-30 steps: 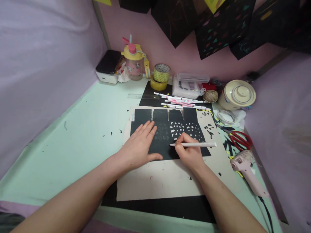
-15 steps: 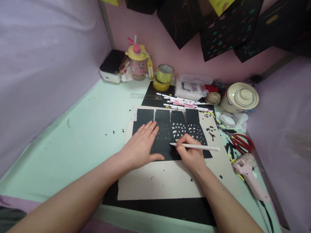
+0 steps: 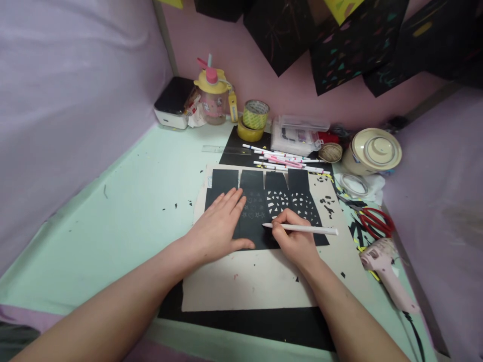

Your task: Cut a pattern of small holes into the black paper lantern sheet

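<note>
A sheet of black card [image 3: 252,236] with slit tabs along its top edge lies on a pale board [image 3: 241,286]. Small angular holes are cut through its right part, and faint star and heart outlines run down the middle. My left hand [image 3: 222,221] rests flat on the card's left part, fingers stretched out and thumb apart. In my right hand [image 3: 296,234] is a white pen [image 3: 313,229], pinched between thumb and fingers, its dark tip at the card just below and right of the outlines. Part of the cut-out area is hidden behind the right hand.
Several white markers [image 3: 287,160] lie behind the card. Tape rolls [image 3: 253,120], a bottle [image 3: 213,98], a plastic box [image 3: 294,136] and a lidded pot [image 3: 372,151] stand at the back. On the right are red-handled scissors [image 3: 377,222] and a pink glue gun [image 3: 388,274].
The pen and right hand have shifted very slightly left, with the tip a touch lower on the card. My left hand has stayed in place.
</note>
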The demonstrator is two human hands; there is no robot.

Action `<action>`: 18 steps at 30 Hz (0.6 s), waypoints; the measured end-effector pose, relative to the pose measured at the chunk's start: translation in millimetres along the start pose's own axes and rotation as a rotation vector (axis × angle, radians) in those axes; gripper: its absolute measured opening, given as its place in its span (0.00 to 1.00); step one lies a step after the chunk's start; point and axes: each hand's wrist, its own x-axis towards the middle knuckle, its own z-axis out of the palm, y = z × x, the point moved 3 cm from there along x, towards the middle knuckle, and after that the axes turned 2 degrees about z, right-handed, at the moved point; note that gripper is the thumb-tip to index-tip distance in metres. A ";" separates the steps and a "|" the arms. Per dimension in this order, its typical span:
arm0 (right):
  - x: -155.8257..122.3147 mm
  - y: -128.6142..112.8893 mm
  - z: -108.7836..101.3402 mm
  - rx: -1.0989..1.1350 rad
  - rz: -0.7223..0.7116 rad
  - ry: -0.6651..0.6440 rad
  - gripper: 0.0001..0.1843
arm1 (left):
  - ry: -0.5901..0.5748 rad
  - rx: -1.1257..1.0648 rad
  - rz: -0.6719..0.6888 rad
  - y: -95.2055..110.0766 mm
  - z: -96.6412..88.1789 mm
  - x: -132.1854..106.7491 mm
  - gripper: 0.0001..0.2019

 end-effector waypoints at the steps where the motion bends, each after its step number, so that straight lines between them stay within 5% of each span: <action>1: -0.1 0.0 -0.6 -0.009 0.004 0.019 0.09 | 0.002 -0.001 0.002 0.0 0.0 0.0 0.53; 18: 0.0 2.7 -2.1 -0.018 0.033 0.032 0.09 | 0.022 -0.004 0.015 1.2 -1.5 -0.7 0.52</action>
